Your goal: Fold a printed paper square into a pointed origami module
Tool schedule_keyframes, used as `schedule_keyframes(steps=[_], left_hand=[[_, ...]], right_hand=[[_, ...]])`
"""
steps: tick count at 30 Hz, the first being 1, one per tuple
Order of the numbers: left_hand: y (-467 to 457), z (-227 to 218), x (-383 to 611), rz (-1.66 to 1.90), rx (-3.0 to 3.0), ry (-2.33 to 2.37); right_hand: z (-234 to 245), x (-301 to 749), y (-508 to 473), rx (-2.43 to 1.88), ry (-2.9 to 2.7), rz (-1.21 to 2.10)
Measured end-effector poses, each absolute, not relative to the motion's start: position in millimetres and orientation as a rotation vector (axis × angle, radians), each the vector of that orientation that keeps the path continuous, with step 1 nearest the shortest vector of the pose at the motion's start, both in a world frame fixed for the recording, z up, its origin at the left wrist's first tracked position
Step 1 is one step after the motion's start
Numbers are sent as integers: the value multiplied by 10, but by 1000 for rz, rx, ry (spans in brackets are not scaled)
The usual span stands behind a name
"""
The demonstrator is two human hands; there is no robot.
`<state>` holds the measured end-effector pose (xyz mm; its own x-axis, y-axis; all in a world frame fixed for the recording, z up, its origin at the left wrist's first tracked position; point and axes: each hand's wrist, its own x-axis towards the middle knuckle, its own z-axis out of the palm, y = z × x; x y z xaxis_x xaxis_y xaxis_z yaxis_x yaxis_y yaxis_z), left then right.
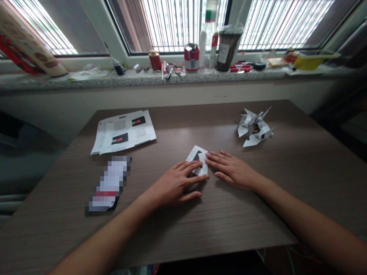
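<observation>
A small folded piece of printed paper [203, 157] lies flat on the brown table, white with a dark printed patch. My left hand [179, 182] rests over its lower left part, fingers stretched and spread, fingertips pressing on the paper. At the paper's right edge, my right hand [233, 168] lies flat with its fingers extended, the fingertips touching or just beside that edge. Neither hand is wrapped around anything. Part of the paper is hidden beneath the left fingers.
A stack of printed sheets [124, 131] lies at the back left, with a phone [107, 185], its screen blurred, in front. Folded paper pieces [254, 128] form a spiky cluster at the back right. The windowsill [137, 79] holds a can [191, 57], a drink cup [228, 47] and bottles.
</observation>
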<state>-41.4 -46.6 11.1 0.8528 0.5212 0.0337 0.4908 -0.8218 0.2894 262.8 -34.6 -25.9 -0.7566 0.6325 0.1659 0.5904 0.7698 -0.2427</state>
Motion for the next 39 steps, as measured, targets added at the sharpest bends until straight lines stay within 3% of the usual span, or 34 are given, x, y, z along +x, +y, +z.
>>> schedule_keyframes(steps=[22, 39], left_hand=[[-457, 140, -434, 158, 2764, 727], [-497, -12, -304, 421, 2755, 787]], right_hand=[[-91, 2665, -382, -866, -2734, 416], [-212, 2395, -461, -1107, -2423, 280]])
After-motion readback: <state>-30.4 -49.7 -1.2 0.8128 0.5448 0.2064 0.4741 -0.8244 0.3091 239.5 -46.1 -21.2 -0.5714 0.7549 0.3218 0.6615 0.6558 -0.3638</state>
